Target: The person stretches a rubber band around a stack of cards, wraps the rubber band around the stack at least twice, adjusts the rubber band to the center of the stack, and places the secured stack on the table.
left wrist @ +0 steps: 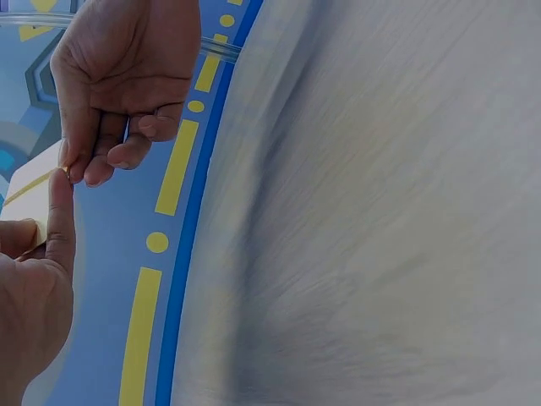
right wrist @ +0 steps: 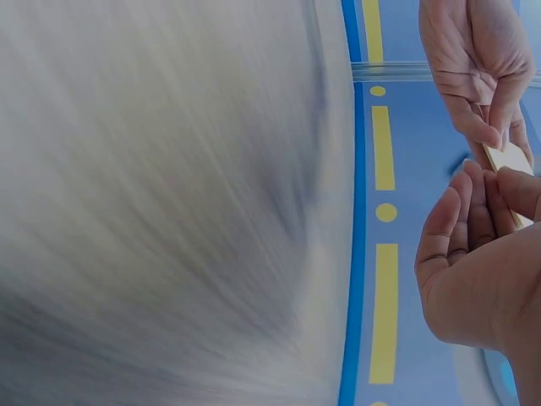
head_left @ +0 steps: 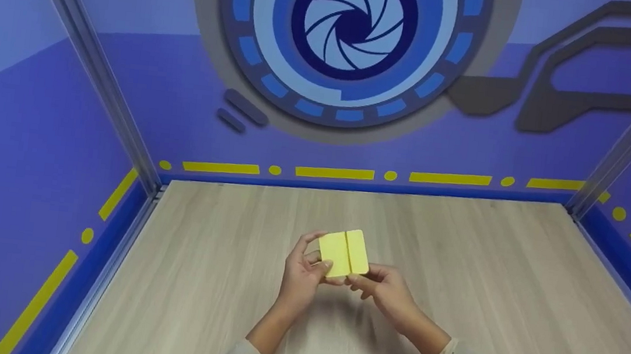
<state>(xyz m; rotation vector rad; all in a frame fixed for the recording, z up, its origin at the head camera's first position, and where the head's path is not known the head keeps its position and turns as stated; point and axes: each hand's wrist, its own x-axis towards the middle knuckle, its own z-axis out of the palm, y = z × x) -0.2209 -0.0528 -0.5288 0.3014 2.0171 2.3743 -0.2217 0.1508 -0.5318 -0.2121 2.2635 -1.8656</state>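
A flat yellow square [head_left: 334,254] with rounded corners is held up between both hands over the table. A dark straight slit crosses its face, right of the middle. My left hand [head_left: 298,278] grips it from the left, thumb on the front face and forefinger up along the top left corner. With thumb and fingers, my right hand [head_left: 391,293] pinches the lower right corner. In the left wrist view the yellow square [left wrist: 30,207] is partly out of frame. In the right wrist view only its thin edge and part of one face show between the hands.
Beneath the hands is a wood-grain table [head_left: 213,260]. Blue and purple printed panels [head_left: 171,97] with yellow dashes stand around its back and sides. Metal posts [head_left: 93,60] rise at the two back corners.
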